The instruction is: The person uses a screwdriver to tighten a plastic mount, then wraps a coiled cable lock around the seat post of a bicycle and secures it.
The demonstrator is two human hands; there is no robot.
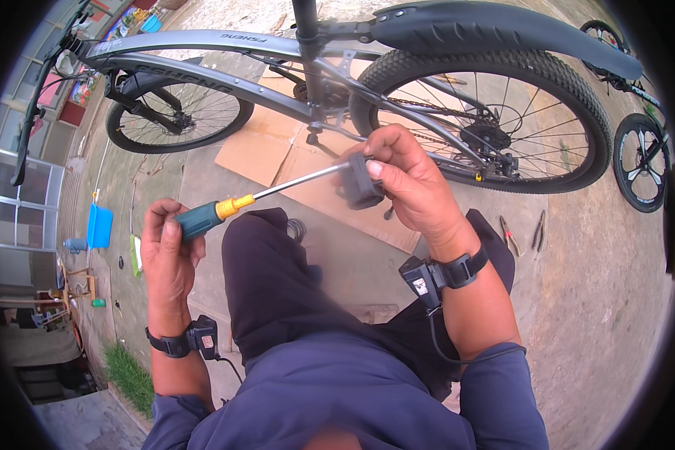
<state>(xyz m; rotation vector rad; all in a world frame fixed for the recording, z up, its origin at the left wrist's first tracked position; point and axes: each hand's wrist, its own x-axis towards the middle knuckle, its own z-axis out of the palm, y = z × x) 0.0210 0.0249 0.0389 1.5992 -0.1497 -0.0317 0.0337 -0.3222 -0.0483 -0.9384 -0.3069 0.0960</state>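
My left hand [171, 234] is closed around the dark green handle of a screwdriver [225, 207] with a yellow collar and a long metal shaft. The shaft slants up to the right, and its tip meets a small black block-shaped part [361, 184]. That part sits between the thumb and fingers of my right hand [406, 178]; its exact kind is unclear. The fingers partly cover it, so where the tip enters cannot be made out. Both hands are above my knees, in front of a grey bicycle [277, 101].
Flattened cardboard [259, 150] lies under the bicycle. Red-handled pliers [509, 235] and a second pair of pliers [538, 231] rest on the concrete at right. A blue basin [100, 226] stands at left. Another bicycle's wheel [642, 162] shows at the far right.
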